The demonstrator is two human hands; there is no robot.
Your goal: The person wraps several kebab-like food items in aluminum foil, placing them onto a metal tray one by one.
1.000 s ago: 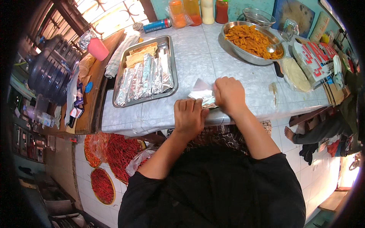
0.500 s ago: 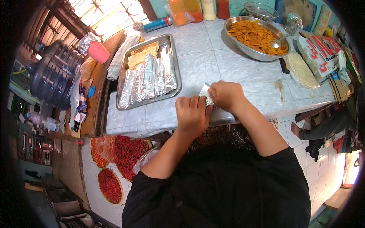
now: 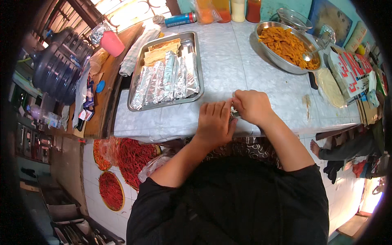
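Close to the table's front edge, both hands work on a piece of foil [image 3: 234, 112], mostly hidden under the fingers. My left hand [image 3: 214, 120] lies over its left part, fingers together and bent down onto it, thumb toward the right. My right hand [image 3: 254, 107] pinches the right end, its fingers curled in. What the foil encloses, if anything, cannot be seen. To the left stands a metal tray [image 3: 199, 77] holding several foil-wrapped rolls [image 3: 168, 77] side by side, with bare pale-brown flat wraps [image 3: 160, 52] behind them.
At the back right, a steel bowl [image 3: 271, 55] holds orange-brown filling and a spoon [image 3: 309, 55]. Beside it lie a knife handle [image 3: 313, 81], round flat wrappers in plastic [image 3: 331, 87] and a printed box [image 3: 351, 71]. Bottles [image 3: 253, 11] line the wall. Baskets of red chillies [image 3: 111, 191] sit on the floor.
The view has shifted slightly. My left fingers have straightened somewhat over the foil and the hands have drawn closer together. The foil end that stuck out between them is now mostly covered.
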